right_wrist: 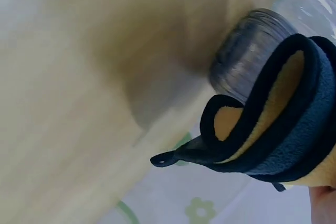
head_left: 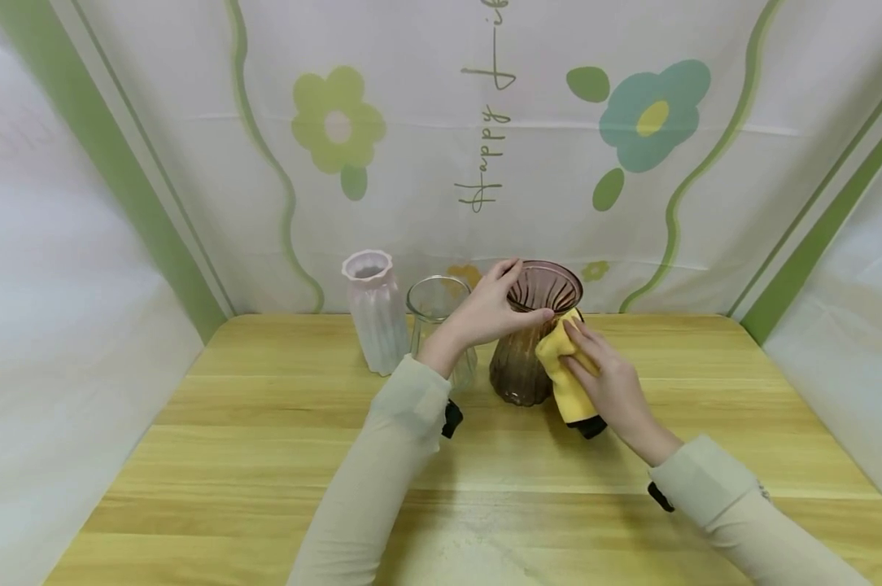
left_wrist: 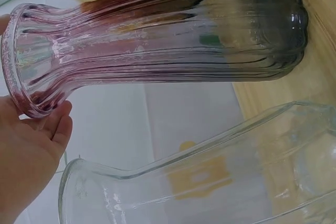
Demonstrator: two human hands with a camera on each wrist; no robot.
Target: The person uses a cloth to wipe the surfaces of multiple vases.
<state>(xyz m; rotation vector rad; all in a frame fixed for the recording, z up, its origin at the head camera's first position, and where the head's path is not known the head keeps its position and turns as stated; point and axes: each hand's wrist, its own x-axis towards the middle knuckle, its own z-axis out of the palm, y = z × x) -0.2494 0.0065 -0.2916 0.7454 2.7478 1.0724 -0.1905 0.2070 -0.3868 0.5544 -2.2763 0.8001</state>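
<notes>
A ribbed glass vase [head_left: 517, 370], purple at its flared mouth and smoky brown at the base, stands upright on the table. My left hand [head_left: 488, 311] holds it by the rim; the left wrist view shows the fingers [left_wrist: 60, 124] and thumb on either side of the mouth. In my right hand [head_left: 617, 391] is a bunched yellow cloth [head_left: 565, 370] with a dark edge, lying against the vase's right side below the rim. From the right wrist, folds of the cloth [right_wrist: 286, 124] with a blue-grey band and a hanging loop cover part of the vase.
Just left of the purple vase stands a clear glass vase [head_left: 441, 299], partly behind my left forearm. Farther left is a white-pink fluted vase [head_left: 377, 317]. A printed curtain [head_left: 412, 163] hangs behind the wooden table [head_left: 251, 456], with white sheets on both sides.
</notes>
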